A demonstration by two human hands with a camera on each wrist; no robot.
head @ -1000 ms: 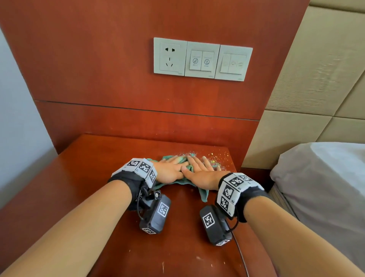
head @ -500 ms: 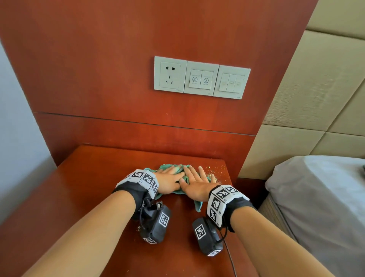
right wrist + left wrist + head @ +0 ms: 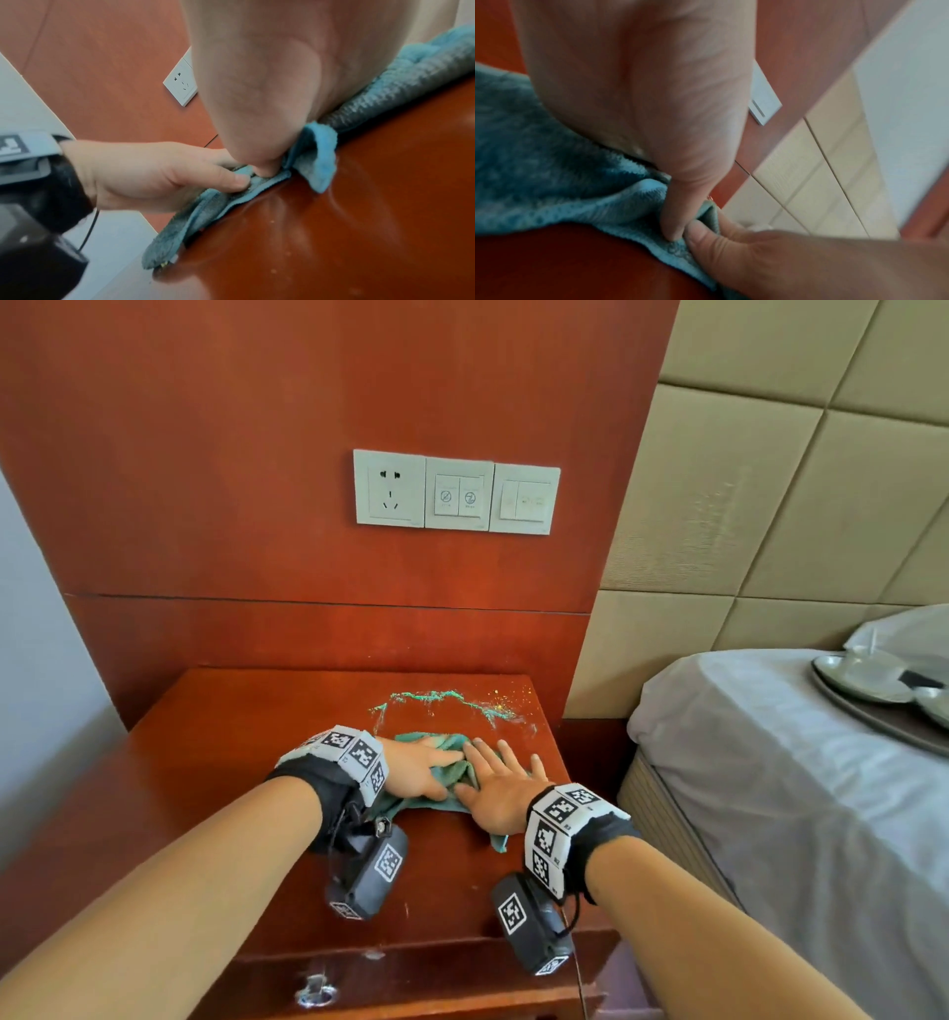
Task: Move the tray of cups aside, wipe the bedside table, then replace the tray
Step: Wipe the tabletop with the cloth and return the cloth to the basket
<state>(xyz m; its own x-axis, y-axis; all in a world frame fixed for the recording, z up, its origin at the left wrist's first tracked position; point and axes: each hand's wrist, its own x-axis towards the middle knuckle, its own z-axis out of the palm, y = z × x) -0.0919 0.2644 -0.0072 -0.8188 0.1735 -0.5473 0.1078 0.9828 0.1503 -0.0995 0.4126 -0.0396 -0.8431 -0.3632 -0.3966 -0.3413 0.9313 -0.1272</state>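
Note:
A teal cloth [image 3: 426, 806] lies bunched on the red-brown bedside table [image 3: 231, 762], right of its middle. My left hand [image 3: 421, 767] and right hand [image 3: 500, 788] press on it side by side with straight fingers. In the left wrist view my left hand [image 3: 641, 81] bears on the cloth [image 3: 539, 152], its thumb touching the right thumb. The right wrist view shows my right hand [image 3: 257, 81] on the cloth [image 3: 411, 81] beside the left hand [image 3: 154, 172]. A smear of green and gold glitter [image 3: 441, 698] lies behind the cloth. The tray [image 3: 873, 719] with silver cups [image 3: 862, 677] rests on the bed.
The bed [image 3: 770, 788] with a grey sheet stands right of the table across a narrow gap. A socket and switch panel [image 3: 454, 492] sits on the wood wall panel behind. A padded headboard [image 3: 770, 505] is at the right. A drawer knob [image 3: 314, 991] shows below the table's front edge.
Both hands have drawn the cloth back from the wall toward the table's front, uncovering a curved line of glitter. The head view shifted, and the tray on the bed now shows.

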